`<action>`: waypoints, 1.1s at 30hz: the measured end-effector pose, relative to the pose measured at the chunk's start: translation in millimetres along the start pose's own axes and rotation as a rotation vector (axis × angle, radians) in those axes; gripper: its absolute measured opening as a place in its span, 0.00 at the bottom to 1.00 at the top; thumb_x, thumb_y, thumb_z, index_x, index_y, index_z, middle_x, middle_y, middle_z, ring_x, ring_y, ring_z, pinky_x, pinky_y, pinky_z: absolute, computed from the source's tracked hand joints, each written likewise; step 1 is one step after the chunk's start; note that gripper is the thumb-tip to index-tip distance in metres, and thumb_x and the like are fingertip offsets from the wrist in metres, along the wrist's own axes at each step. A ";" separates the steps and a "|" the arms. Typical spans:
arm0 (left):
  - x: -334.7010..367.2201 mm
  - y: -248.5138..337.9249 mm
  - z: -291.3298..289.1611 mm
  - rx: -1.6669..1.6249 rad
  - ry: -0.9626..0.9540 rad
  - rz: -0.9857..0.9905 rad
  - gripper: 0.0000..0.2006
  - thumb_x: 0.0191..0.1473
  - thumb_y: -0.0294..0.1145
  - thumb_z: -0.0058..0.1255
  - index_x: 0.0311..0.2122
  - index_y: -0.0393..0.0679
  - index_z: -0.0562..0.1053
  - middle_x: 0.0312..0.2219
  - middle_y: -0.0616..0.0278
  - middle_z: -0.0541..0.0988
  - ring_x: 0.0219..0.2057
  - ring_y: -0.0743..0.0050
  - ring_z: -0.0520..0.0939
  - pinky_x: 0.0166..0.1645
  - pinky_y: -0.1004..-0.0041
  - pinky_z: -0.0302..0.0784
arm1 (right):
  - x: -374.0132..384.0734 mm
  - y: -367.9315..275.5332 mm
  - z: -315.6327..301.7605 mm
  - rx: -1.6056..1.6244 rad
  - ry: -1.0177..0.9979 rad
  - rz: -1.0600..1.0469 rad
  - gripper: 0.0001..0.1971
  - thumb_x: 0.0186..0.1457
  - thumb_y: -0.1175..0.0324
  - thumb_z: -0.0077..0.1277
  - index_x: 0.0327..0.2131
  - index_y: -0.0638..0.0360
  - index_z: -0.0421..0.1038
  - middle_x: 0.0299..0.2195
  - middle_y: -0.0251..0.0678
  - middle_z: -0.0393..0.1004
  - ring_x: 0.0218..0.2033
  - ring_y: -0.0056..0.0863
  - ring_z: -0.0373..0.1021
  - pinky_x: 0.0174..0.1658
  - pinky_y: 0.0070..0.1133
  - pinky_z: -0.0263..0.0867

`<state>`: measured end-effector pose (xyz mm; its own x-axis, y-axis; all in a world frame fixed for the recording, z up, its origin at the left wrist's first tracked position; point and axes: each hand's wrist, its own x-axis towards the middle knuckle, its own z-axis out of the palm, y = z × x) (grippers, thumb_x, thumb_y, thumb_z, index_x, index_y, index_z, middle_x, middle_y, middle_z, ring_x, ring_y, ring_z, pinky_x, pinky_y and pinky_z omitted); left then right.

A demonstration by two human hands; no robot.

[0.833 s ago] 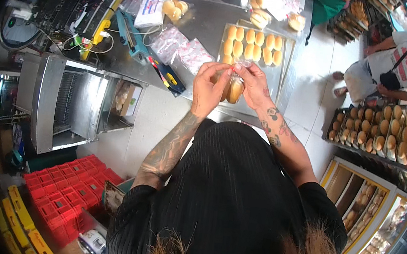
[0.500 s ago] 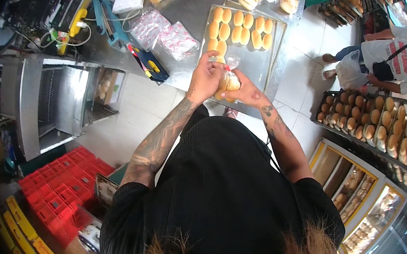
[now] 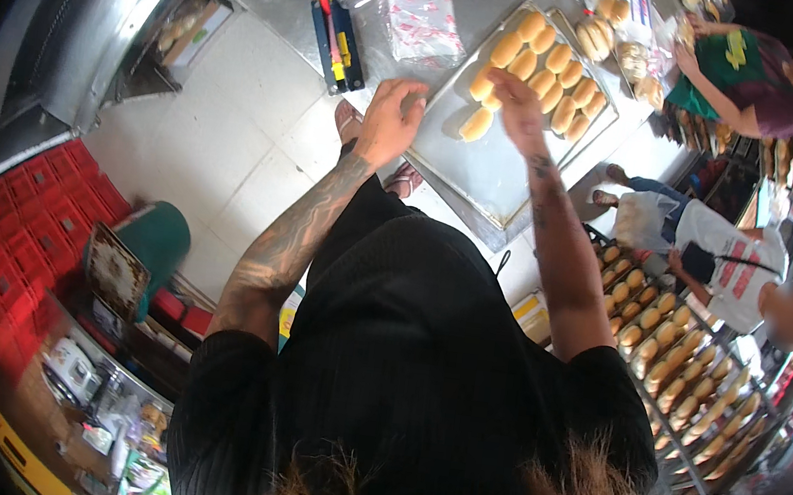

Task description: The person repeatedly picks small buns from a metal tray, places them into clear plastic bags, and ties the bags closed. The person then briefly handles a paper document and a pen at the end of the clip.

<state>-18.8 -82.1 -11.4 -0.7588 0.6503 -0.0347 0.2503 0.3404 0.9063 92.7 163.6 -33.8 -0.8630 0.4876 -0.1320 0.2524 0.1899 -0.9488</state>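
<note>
A metal tray of oblong bread rolls lies on the metal table in front of me. The rolls sit in its far part; its near part is bare metal. My left hand is held beside the tray's left edge, fingers loosely bent and thumb apart, with nothing visible in it. Over the left rolls reaches my right hand, slightly blurred, its fingers stretched toward a roll; whether they touch it I cannot tell. Bagged rolls stand past the tray's far corner.
Printed plastic bags and a blue-black sealer-like device with a red handle lie left of the tray. A co-worker in a green apron handles a bag at far right. Another person stands beyond bread racks. Red crates stand at left.
The clear bag of rolls that both hands held is out of them. My hands have moved apart, the right one over the rolls. The view has turned, so the tray appears tilted.
</note>
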 end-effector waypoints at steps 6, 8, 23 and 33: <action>55.4 -37.6 32.6 0.142 0.222 0.084 0.19 0.55 0.29 0.52 0.53 0.49 0.73 0.53 0.48 0.70 0.53 0.51 0.74 0.58 0.58 0.67 | 65.2 0.4 92.6 -0.755 0.031 -0.349 0.14 0.56 0.67 0.53 0.44 0.60 0.78 0.44 0.43 0.78 0.45 0.45 0.73 0.53 0.34 0.67; 72.3 -51.8 40.8 0.276 0.195 0.095 0.21 0.56 0.31 0.52 0.56 0.56 0.73 0.59 0.46 0.65 0.50 0.55 0.78 0.63 0.48 0.57 | 76.5 3.5 97.2 -0.842 -0.015 -0.256 0.12 0.55 0.63 0.56 0.39 0.59 0.79 0.44 0.41 0.79 0.47 0.42 0.72 0.54 0.34 0.65; 102.0 -63.2 47.2 0.368 -0.038 0.117 0.23 0.61 0.48 0.50 0.58 0.50 0.72 0.63 0.43 0.62 0.64 0.46 0.64 0.66 0.44 0.55 | -66.1 -64.0 13.7 0.025 0.267 0.288 0.16 0.67 0.57 0.48 0.37 0.64 0.72 0.28 0.29 0.72 0.31 0.20 0.68 0.38 0.22 0.69; -33.1 11.5 -0.4 0.085 -0.071 -0.058 0.16 0.63 0.44 0.49 0.37 0.40 0.79 0.31 0.52 0.83 0.35 0.56 0.85 0.40 0.62 0.79 | -46.1 -50.8 48.4 -0.151 -0.226 -0.017 0.18 0.65 0.59 0.51 0.44 0.69 0.74 0.35 0.40 0.76 0.36 0.30 0.71 0.42 0.25 0.68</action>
<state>8.9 -100.0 0.4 -0.7300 0.6731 -0.1182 0.2598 0.4333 0.8630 98.4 90.2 6.6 -0.9391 0.2840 -0.1934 0.2850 0.3294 -0.9001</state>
